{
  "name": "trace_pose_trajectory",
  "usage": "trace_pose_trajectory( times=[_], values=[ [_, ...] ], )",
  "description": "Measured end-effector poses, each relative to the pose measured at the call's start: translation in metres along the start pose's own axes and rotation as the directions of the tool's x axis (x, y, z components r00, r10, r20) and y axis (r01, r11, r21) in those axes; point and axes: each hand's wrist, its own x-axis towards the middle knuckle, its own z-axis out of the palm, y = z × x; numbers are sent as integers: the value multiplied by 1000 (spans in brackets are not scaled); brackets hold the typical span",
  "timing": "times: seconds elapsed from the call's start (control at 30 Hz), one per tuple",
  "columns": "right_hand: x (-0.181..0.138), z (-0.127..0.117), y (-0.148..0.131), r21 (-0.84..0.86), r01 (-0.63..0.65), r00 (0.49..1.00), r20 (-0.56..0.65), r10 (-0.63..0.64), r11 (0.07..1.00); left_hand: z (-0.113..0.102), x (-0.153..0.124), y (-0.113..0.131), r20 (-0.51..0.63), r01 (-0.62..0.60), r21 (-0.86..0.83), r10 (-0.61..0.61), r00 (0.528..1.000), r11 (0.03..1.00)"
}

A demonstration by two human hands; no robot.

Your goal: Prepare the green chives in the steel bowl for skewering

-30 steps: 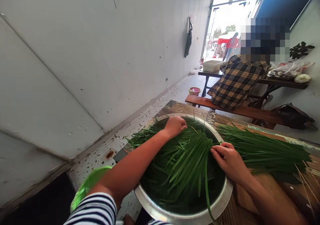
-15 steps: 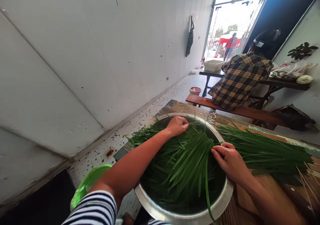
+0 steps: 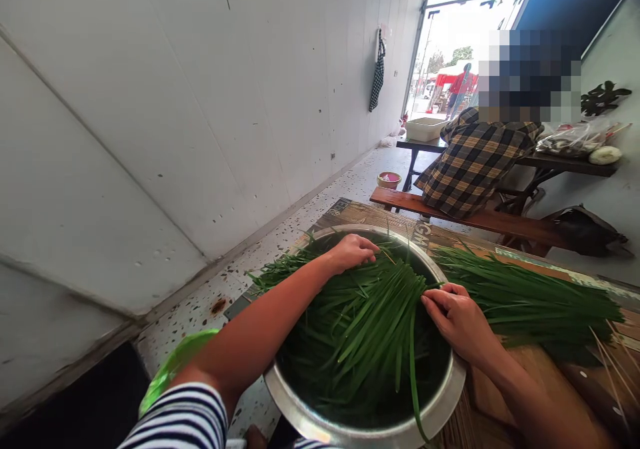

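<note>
Long green garlic chives (image 3: 370, 336) fill a wide metal basin (image 3: 300, 402), the top ones fanned out in a row with their ends together. At the far side of this fan, my left hand (image 3: 353, 252) is closed, its fingertips at the end of a thin yellowish skewer (image 3: 388, 256). The skewer runs toward the gathered chive ends, where its other part is hidden. Over the basin's right rim, my right hand (image 3: 453, 312) pinches the near edge of the fan between thumb and fingers. One long blade hangs over the basin's front rim.
More chives (image 3: 540, 296) lie on the wooden table (image 3: 340, 212) to the right, beside loose skewers (image 3: 607, 362). A green bag-lined bin (image 3: 180, 362) stands at lower left. Ahead, a person in a plaid shirt (image 3: 470, 162) sits on a bench (image 3: 400, 199), near a white tub (image 3: 425, 129).
My left hand has opened slightly from a tight curl, its forefinger now stretched toward the skewer. My right hand stays at the fan's edge. The view has shifted slightly.
</note>
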Motion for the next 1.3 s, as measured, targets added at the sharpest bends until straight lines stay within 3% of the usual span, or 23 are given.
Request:
trace_pose_trajectory(
  times=[0.33,0.57,0.93,1.3],
  values=[
    [0,1,1,-7,-2,1000,10,2,1000,4,-1,0,24,22,-60,-21,999,998],
    [0,1,1,-8,0,1000,11,0,1000,3,-1,-2,-27,-24,41,26,999,999],
    [0,1,2,-18,16,1000,27,-15,1000,1,3,-10,-52,-188,236,206,977,953],
    [1,2,4,-38,46,999,14,-45,998,3,-3,-4,-64,-212,356,250,966,910]
  ],
)
